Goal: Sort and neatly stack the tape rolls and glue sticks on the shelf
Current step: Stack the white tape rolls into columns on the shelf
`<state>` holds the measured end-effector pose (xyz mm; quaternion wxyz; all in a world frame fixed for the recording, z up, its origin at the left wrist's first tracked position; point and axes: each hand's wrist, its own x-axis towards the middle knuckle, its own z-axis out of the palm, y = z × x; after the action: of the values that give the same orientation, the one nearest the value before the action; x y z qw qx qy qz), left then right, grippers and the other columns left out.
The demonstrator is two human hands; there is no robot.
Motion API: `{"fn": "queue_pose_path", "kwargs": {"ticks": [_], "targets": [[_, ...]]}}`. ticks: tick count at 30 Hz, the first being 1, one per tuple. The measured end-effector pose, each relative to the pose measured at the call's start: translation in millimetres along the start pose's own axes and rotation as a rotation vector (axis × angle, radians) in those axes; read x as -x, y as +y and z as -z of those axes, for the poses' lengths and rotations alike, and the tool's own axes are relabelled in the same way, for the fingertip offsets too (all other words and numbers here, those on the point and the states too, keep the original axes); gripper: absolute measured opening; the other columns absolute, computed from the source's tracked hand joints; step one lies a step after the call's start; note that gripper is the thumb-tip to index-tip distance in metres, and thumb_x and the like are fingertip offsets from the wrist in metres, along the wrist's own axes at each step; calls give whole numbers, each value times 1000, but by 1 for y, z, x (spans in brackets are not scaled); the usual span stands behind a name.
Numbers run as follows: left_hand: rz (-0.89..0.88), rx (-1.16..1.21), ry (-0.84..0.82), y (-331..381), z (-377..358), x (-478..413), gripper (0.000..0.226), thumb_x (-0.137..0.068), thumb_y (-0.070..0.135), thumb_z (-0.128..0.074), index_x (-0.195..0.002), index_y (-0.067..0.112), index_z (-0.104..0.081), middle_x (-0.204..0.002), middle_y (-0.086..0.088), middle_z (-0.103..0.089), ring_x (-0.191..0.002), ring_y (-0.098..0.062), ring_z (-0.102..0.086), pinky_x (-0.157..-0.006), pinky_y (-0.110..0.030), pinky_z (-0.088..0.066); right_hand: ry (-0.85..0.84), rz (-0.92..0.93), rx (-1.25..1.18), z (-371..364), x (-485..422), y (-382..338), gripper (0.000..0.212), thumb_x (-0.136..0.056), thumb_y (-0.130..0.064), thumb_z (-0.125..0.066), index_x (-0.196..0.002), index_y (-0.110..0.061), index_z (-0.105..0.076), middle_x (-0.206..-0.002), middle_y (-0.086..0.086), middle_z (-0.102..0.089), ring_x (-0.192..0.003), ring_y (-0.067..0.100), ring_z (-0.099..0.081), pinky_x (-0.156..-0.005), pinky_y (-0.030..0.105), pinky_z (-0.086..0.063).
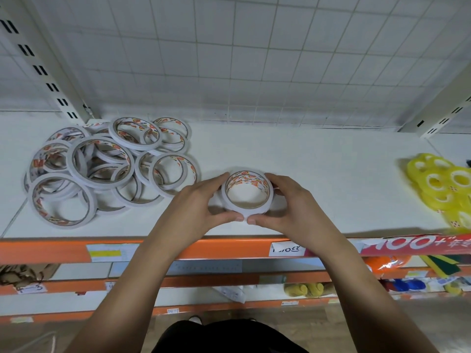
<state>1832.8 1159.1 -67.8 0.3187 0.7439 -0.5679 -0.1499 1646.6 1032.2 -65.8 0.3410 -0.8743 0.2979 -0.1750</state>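
Observation:
A short stack of white tape rolls [246,192] with red-printed cores stands on the white shelf [318,174] near its front edge. My left hand [198,210] cups the stack from the left and my right hand [293,210] from the right, thumbs meeting at the front. A loose heap of several more white tape rolls [102,166] lies at the shelf's left. Several small yellow tape rolls [443,189] are piled at the far right. No glue sticks show.
The shelf has an orange front rail [51,248] with price labels and a white wire-grid back panel [254,59]. Slotted uprights [51,72] stand at both back corners. Lower shelves hold assorted goods, among them yellow items [305,289].

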Motion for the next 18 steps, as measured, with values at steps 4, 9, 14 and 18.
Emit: {"fn": "queue_pose_path", "kwargs": {"ticks": [4,9,14,18], "targets": [[8,-45,4,-1,-1,1,86,-69,55,-79,-144,33,-44,-126,7,-65,-108,-12,-59,-79,-19,-39,1,-2,-2,0,-1,1,81,-61,-50,-88,-131,-37,-50,-126,-23,-56,-118,1,-53,-102,28,-44],[17,-32,-11,1,1,2,85,-69,56,-78,-144,36,-44,-124,9,-66,-107,-10,-61,-83,-24,-45,4,-8,14,1,-2,1,80,-59,-50,-89,-128,-39,-50,-123,-24,-56,-116,1,-51,-100,23,-43],[29,-18,-23,5,2,2,92,-67,54,-81,-146,33,-40,-129,9,-63,-111,-11,-60,-87,-25,-46,-31,-42,70,1,-2,2,96,-58,-50,-90,-140,-35,-41,-122,-22,-49,-117,1,-41,-89,3,-30],[10,-57,-26,8,1,0,89,-70,47,-83,-146,29,-41,-126,4,-65,-112,-12,-59,-83,-22,-43,-23,-13,114,-1,-2,4,91,-60,-48,-90,-138,-37,-45,-126,-22,-49,-121,5,-40,-91,3,-27]]}}
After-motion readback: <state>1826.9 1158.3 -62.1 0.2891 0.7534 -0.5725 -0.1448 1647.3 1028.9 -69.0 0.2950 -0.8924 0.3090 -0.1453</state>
